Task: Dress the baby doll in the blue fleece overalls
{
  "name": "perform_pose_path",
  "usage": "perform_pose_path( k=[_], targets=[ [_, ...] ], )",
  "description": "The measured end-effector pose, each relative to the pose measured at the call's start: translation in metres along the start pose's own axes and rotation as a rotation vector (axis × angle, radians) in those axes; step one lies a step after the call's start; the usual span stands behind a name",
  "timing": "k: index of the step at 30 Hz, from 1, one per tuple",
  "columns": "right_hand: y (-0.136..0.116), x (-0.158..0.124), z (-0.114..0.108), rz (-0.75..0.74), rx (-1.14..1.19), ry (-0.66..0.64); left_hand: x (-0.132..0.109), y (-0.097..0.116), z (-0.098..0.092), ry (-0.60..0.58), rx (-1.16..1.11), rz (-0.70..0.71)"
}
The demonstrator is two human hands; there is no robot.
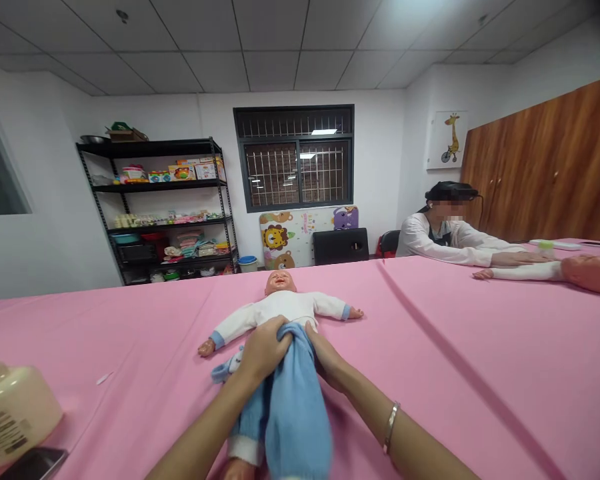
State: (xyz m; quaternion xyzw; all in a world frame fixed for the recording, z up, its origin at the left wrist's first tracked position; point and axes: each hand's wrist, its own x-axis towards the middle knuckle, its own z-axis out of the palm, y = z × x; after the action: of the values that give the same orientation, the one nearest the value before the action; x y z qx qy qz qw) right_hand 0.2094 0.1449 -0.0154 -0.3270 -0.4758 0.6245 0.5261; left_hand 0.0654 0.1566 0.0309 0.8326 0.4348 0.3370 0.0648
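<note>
Pants (pixel 300 407) pinched by left hand (pixel 264 350) and right hand (pixel 326 355); I see a bottle (pixel 17 410) way left, cloth (pixel 540 347) spreading right.

Head view (wide): looks forward and down across pink tablecloth (pixel 405 353).

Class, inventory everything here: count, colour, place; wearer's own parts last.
baby doll: 1, white top, centre
trousers: 1 pair, blue, doll's legs
second doll: 1, white sleeve, right edge
tablecloth: 1, pink, foreground
bottle: 1, cream, left
flat device: 1, dark, beside bottle
co-worker: 1, white sleeves, right
headset: 1, black, on co-worker
chair: 1, black, right rear
shelving unit: 1, black, stocked, back left
bucket: 1, blue top, beside shelving unit
window: 1, dark-framed, rear centre
cartoon panel: 1, multicoloured, below window
giraffe picture: 1, white, right rear
wooden cabinet: 1, brown, far right
bangle: 1, silver, right arm
left hand: 1, bare, on trousers
right hand: 1, bare, at trousers
</note>
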Motion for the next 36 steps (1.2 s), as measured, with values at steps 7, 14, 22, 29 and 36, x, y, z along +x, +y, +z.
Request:
perform_pose_path(
  k=[7,14,22,29,36],
  targets=[
    [-0.009,-0.004,-0.019,0.010,-0.190,-0.278,0.010,-0.025,0.020,0.052,-0.115,-0.070],
    [0.001,0.009,-0.025,-0.262,-0.358,-0.021,-0.001,-0.029,0.012,0.011,-0.180,-0.026],
    [0.020,0.016,-0.039,-0.298,-0.480,0.275,-0.002,-0.021,0.005,-0.230,-0.089,0.094],
    [0.016,0.013,-0.036,-0.220,-0.413,0.291,-0.006,-0.022,0.012,-0.248,0.002,0.190],
    [-0.001,0.001,-0.035,-0.010,-0.167,-0.087,-0.005,-0.024,0.016,-0.014,-0.088,0.072]
  ],
)
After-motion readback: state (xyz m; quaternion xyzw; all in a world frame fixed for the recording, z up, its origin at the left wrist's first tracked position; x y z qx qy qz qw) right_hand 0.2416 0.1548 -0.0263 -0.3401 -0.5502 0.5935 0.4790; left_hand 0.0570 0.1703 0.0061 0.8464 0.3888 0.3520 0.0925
